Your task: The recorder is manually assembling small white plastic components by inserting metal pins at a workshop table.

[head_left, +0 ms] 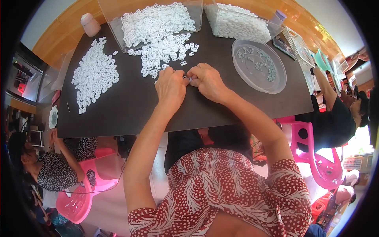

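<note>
Left hand (171, 86) and right hand (209, 82) pinch small pale piece (190, 79); likely light, stiff, slippery (best held by edges)

People (57, 170) sit in an apparent assembly workshop, its dark-grey flat desk (130, 114) heaped with small white two-holed plastic pieces (94, 75) (clear rectangular plastic bins (111, 29) hold more), bright-pink plastic chairs (329, 173) alongside.
</note>
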### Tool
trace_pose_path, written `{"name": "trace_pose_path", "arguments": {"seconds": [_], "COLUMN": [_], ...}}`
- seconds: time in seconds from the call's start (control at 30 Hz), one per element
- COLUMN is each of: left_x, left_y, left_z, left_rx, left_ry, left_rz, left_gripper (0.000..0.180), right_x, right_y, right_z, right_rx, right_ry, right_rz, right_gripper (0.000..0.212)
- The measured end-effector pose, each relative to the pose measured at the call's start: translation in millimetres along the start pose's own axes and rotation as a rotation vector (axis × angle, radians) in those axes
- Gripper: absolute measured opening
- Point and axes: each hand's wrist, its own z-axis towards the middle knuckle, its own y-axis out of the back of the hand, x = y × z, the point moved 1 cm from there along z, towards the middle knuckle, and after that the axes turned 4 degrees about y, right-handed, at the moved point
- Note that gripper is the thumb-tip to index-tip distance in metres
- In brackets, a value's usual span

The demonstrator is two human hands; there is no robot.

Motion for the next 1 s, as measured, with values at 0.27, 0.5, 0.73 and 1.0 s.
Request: {"name": "trace_pose_path", "arguments": {"seconds": [0.27, 0.5, 0.73, 1.0], "left_x": [0, 6, 23, 11], "left_y": [1, 3, 15, 37], "left_z": [6, 5, -2, -18], "left_rx": [0.086, 0.107, -0.037, -0.012], "left_ry": [0.028, 0.058, 0.334, 0.459], "left_rz": [-0.058, -0.340, -0.847, -1.295], "left_gripper": [0.016, 0.020, 0.009, 0.011], "right_x": [-1, 4, 10, 33], "right_y": [-3, 4, -1, 2], "right_z": [0, 5, 16, 23], "right_rx": [0.016, 0.072, 0.063, -0.052], "right_ry": [-0.048, -0.201, -0.318, -0.076], "right_rz": [0.081, 0.335, 0.481, 0.219], "right_gripper": [0.013, 0.010, 0.009, 0.008]}}
